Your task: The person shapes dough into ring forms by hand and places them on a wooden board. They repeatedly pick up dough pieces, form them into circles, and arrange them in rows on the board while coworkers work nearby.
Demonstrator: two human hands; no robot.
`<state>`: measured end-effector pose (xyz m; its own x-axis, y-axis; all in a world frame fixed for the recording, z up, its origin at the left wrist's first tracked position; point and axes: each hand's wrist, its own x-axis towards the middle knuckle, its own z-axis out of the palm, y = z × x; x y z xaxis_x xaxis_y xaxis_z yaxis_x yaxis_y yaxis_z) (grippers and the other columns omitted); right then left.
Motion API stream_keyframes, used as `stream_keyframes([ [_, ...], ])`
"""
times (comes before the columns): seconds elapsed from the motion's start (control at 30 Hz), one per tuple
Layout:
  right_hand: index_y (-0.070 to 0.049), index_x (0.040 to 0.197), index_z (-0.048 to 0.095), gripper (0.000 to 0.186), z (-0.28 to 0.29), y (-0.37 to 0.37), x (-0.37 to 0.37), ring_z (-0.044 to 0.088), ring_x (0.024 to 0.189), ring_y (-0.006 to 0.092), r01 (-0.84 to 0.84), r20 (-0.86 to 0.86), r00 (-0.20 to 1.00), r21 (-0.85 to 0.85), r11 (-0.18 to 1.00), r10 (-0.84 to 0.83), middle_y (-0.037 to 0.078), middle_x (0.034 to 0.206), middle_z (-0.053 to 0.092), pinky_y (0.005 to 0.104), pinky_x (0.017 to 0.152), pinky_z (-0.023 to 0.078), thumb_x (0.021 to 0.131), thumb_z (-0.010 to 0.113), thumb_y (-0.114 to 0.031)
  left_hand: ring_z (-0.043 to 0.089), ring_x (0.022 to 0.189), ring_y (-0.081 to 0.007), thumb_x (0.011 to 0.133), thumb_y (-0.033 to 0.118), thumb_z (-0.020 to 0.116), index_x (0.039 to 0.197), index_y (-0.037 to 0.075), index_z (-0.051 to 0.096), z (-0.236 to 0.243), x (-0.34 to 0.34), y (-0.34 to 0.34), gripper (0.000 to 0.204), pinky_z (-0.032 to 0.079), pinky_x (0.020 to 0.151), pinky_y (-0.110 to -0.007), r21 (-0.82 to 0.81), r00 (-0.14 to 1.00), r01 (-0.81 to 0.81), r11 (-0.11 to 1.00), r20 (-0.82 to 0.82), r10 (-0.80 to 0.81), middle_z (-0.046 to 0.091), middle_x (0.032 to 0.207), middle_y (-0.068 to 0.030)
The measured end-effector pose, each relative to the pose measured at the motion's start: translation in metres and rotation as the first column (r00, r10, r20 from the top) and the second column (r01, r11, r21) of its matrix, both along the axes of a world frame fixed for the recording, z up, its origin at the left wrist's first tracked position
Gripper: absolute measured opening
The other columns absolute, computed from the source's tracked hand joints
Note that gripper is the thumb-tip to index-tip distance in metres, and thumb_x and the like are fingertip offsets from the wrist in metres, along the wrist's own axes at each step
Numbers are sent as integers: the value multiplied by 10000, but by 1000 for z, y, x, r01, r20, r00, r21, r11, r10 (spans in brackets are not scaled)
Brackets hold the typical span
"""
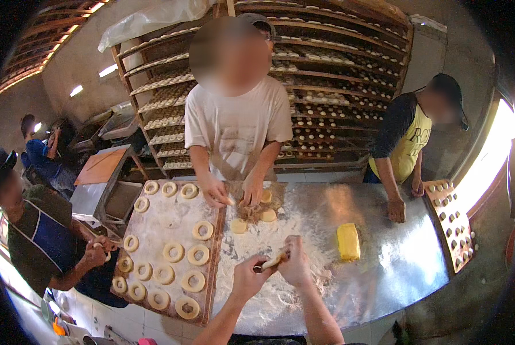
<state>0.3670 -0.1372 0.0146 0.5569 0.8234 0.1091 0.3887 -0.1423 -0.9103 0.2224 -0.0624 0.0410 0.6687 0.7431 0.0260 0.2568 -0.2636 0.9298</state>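
My left hand (251,277) and my right hand (295,261) are raised over the floured part of the metal table. Between them they grip a small pale piece of dough (275,260), its surface dusted and partly brownish. The fingers of both hands close on it, the left at its lower end and the right at its upper end. Just beyond lie flat dough rounds (239,225) and a brown crumbly heap (250,214). Across the table, a person in a pale shirt has one hand (253,192) at that heap and pinches something small in the other.
A wooden board (177,234) with several dough rings lies left. A yellow block (348,242) rests on the metal table (384,276). At right, a tray (452,227) holds small pieces; another person leans beside it. Loaded racks (332,86) stand behind; more people are left.
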Motion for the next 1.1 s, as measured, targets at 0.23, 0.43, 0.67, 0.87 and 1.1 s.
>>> stream_keyframes([
  [0.23,-88,1421,336,635,-11,-1,1,616,1092,296,-224,-662,570,445,867,487,165,1165,599,388,959,475,833,568,-24,626,855,-359,790,-62,628,1194,-6,524,-23,16,-5,421,511,753,-389,552,942,-331,765,245,230,591,935,-160],
  [0.43,-29,1343,411,512,-21,1,-8,610,835,185,99,-865,429,330,939,259,93,895,627,319,712,482,919,535,-287,618,924,-182,930,73,486,1155,29,495,-41,1,-6,230,506,806,-299,-253,760,110,961,645,83,570,1022,-68],
  [0.67,-78,1322,445,501,-23,34,-43,595,868,156,-271,-511,746,353,895,427,135,1212,585,308,705,491,1047,387,-493,617,637,-182,1039,337,477,1023,86,554,-41,-19,17,263,490,564,-338,501,985,-171,848,100,140,585,697,-36],
  [0.87,-114,1180,440,517,-27,66,-78,589,573,207,76,-760,240,635,768,604,116,755,621,348,490,477,1007,409,-600,655,547,-271,1050,413,415,961,70,547,-39,-47,59,378,481,495,-444,277,952,-269,922,224,210,592,617,-100],
  [1.1,-45,1411,354,719,-38,151,-101,615,815,173,-310,-393,319,816,487,862,57,842,618,317,735,493,992,423,-626,652,616,-406,1014,261,493,1034,96,548,-44,-93,124,175,497,527,-485,239,966,-231,943,177,191,631,668,-199],
])
